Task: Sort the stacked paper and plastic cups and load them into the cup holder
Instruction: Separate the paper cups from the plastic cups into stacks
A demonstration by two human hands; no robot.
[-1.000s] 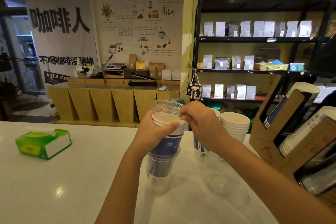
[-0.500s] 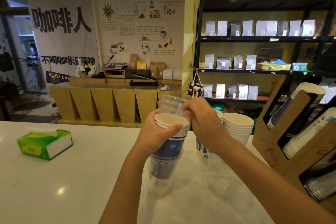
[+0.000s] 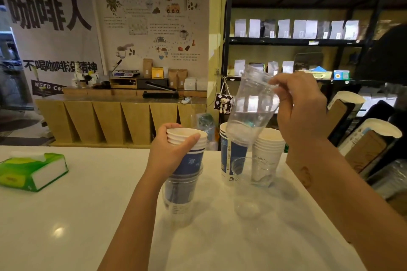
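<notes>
My left hand point(image 3: 169, 152) grips a mixed stack point(image 3: 185, 174) of blue-and-white paper cups nested in clear plastic cups, standing on the white counter. My right hand point(image 3: 301, 108) holds a clear plastic cup point(image 3: 253, 103) by its rim, tilted in the air above the other stacks. Behind stand a blue paper cup stack point(image 3: 231, 156) and a white paper cup stack point(image 3: 267, 152). A clear plastic cup point(image 3: 248, 187) stands upright in front of them. The brown cardboard cup holder point(image 3: 361, 152) at the right carries paper cup stacks point(image 3: 348, 99) in its slots.
A green tissue box point(image 3: 33, 169) lies at the counter's left. The white counter point(image 3: 88, 215) stretches across the foreground. Behind are a wooden back counter point(image 3: 121, 116) and black shelves point(image 3: 297, 42) of coffee bags.
My right hand has lifted the clear plastic cup off the top of the mixed stack and carried it up and to the right. My left hand keeps its hold on the stack.
</notes>
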